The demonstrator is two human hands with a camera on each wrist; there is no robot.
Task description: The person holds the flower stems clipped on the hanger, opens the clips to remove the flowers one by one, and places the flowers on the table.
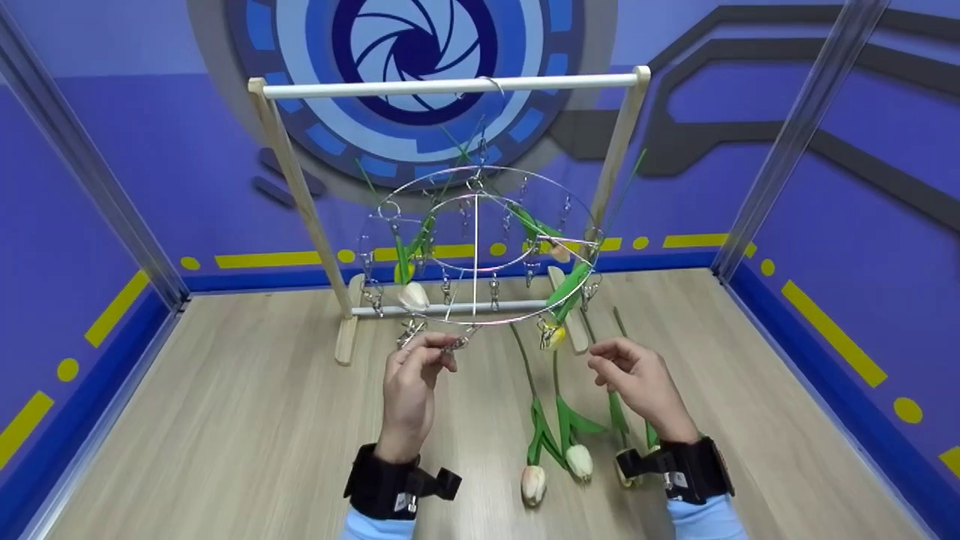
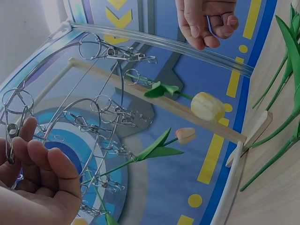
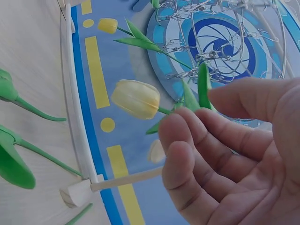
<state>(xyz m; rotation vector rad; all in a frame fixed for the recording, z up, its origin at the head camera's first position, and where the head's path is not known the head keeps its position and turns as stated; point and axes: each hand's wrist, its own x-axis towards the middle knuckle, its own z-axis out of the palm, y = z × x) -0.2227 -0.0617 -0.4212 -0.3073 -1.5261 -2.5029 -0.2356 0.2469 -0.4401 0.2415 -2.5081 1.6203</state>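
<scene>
My left hand pinches a metal clip at the near rim of the round wire clip hanger. To the right, my right hand is held off the hanger with fingers loosely bent and nothing between them. Near it hangs a yellow tulip, head down from the rim. A white tulip hangs at the near left, and a pinkish tulip farther back. Other clips, such as one clip, dangle without a flower.
The hanger hooks over the top bar of a wooden rack. On the table between and below my hands lie several tulips, among them a pinkish-white tulip and a white tulip. My right wrist partly covers others. Blue panels stand around the table.
</scene>
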